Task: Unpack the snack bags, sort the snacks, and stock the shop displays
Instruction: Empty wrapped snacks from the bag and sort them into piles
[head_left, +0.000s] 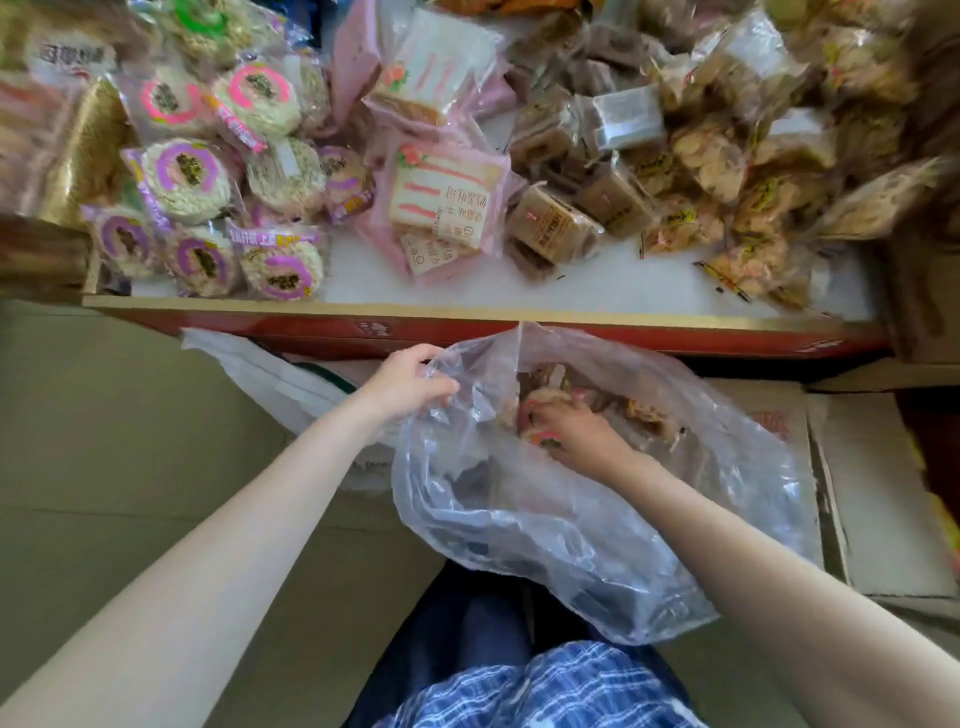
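1. Currently, the left hand (410, 382) pinches the rim of a large clear plastic bag (597, 519), fingers curled round the film, holding the mouth open just below the front edge of the display table (467, 310).
2. Right hand (576, 428) is inside the bag, fingers curled over a round snack pack with a pink ring label (535, 423). The grip looks closed on that pack, though the film blurs the fingertips.
3. More snacks lie deeper in the bag: brownish packets (644, 413), just beyond the right hand. Their kind cannot be read through the plastic.
4. Table top, left section: round rice-cake packs with pink and purple ring labels (187, 179), piled loosely, several overlapping.
5. Table top, centre: pink-wrapped square packs (447, 195), stacked at angles, between the round packs and the brown ones.
6. Table top, right of centre: brown square packets (556, 228), heaped; further right, clear bags of pale crisp pieces (711, 156), spreading to the table's right end.
7. Table front carries a gold strip over a red band.
8. Below the table, left of the bag: a white plastic bag (270, 371), partly behind the left forearm.
9. Right of the bag: flattened cardboard (883, 493) on the floor.
10. Bottom of view: blue checked garment (561, 686) of the person.
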